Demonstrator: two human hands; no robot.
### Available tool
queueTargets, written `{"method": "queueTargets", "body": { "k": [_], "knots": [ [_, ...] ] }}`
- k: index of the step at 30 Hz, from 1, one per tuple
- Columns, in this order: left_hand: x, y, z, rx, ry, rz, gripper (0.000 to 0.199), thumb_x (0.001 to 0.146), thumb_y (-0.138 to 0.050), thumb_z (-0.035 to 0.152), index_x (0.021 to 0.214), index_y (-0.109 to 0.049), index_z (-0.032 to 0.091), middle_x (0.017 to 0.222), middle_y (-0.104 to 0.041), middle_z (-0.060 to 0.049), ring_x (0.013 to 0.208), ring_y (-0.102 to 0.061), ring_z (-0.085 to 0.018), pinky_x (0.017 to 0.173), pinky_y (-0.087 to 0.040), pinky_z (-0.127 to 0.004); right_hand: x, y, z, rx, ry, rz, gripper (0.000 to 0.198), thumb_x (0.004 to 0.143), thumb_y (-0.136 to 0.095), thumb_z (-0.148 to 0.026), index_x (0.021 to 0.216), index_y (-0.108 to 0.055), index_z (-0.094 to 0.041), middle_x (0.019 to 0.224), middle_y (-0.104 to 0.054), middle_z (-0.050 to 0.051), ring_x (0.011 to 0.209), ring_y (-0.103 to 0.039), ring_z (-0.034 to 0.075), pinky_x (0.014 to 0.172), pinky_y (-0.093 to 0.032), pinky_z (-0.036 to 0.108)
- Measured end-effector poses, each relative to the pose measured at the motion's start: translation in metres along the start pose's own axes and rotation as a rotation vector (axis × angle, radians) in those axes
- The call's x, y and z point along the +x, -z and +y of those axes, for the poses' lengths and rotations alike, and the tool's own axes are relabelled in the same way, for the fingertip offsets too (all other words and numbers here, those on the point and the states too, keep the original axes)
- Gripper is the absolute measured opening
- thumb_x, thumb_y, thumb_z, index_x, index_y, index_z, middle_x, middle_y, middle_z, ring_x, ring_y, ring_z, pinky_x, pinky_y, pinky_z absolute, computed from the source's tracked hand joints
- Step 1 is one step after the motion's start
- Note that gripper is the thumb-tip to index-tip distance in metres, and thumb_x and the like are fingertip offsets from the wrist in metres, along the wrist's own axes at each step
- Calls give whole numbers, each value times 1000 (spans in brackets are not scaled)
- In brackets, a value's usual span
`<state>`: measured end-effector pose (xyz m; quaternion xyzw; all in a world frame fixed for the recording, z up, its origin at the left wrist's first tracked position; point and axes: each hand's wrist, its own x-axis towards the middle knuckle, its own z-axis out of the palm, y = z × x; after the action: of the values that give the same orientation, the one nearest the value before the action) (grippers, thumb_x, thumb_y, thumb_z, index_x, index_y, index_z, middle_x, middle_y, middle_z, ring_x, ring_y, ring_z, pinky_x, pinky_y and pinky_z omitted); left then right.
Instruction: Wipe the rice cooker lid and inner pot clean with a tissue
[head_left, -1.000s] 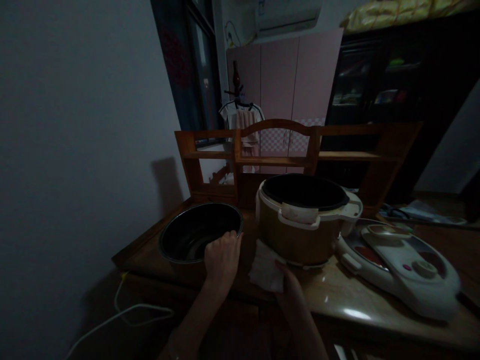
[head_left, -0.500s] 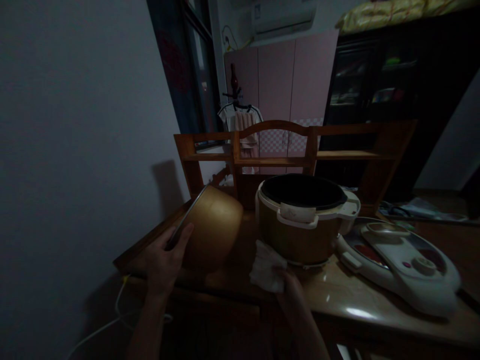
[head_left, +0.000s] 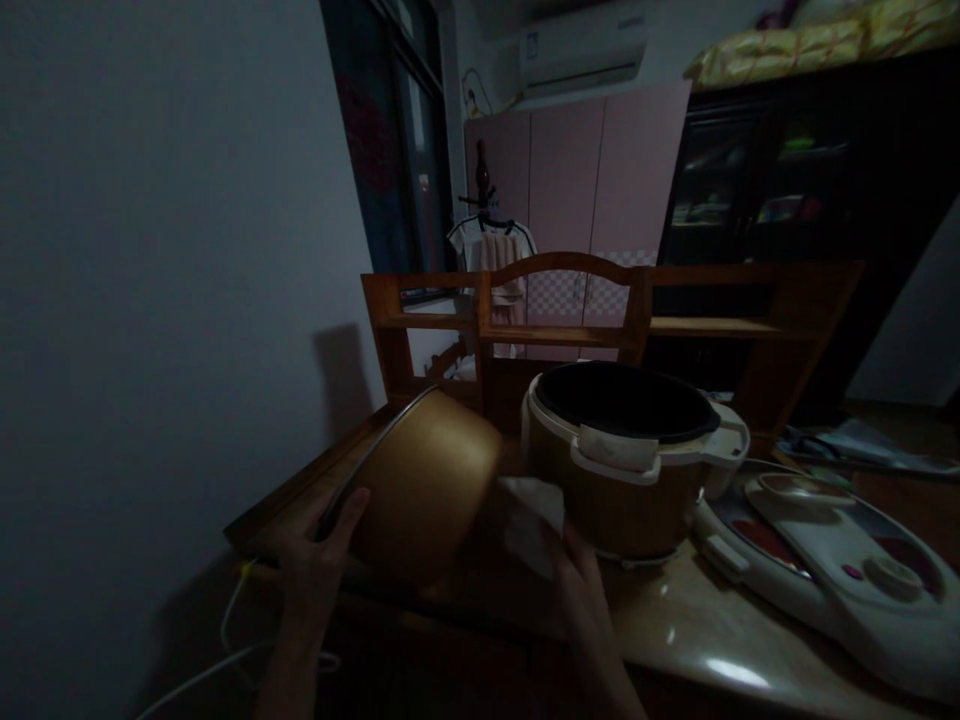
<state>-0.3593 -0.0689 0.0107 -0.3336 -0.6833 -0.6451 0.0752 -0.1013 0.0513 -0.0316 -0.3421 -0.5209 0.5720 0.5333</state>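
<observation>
My left hand grips the rim of a gold inner pot, which is tilted on its side with its base facing right. My right hand is closed on a white cloth, held just right of the pot's base. The cloth's exact kind is hard to make out in the dim light. Right behind it stands a rice cooker body with a dark open top and a pale front handle. Its detached lid lies on the table at the right.
A wooden desk with a raised shelf along its back bears these things. A wall closes in on the left, and a white cable hangs by the desk's left corner.
The cloth in my right hand has come up slightly and turned toward the pot's base. My left hand and the pot sit a little lower in view; the camera view has shifted somewhat.
</observation>
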Motion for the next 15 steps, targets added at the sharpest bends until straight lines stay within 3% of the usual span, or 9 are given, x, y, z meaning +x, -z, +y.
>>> {"method": "queueTargets", "body": {
  "k": [4,7,11,15],
  "knots": [
    [7,1,-2,-32,13,-11,51,74,-71,55,101,-73,12,102,-74,-9,101,-67,-31,94,-51,-41,21,-41,-56,-241,431,-159,50,93,-40,-19,140,-56,-26,144,-56,3,138,-46,21,116,-32,38],
    [9,1,0,-36,26,-37,52,72,-72,56,100,-74,12,100,-74,-9,100,-67,-31,95,-51,-42,48,-70,-82,-375,656,-159,61,90,-33,-6,146,-47,-26,144,-56,2,133,-51,17,113,-37,35],
    [10,4,-3,-54,54,-55,54,72,-71,57,100,-73,11,95,-75,-9,95,-69,-31,87,-55,-39,81,-95,-93,-638,735,-89,57,92,-34,-6,145,-47,-21,133,-64,8,120,-61,21,100,-45,34],
    [8,8,-8,-42,39,-54,52,76,-69,57,103,-73,12,99,-75,-9,95,-69,-29,87,-55,-38,93,-106,-96,-896,765,-194,50,95,-37,-11,143,-49,-17,124,-69,12,107,-66,22,91,-46,31]
  ]
}}
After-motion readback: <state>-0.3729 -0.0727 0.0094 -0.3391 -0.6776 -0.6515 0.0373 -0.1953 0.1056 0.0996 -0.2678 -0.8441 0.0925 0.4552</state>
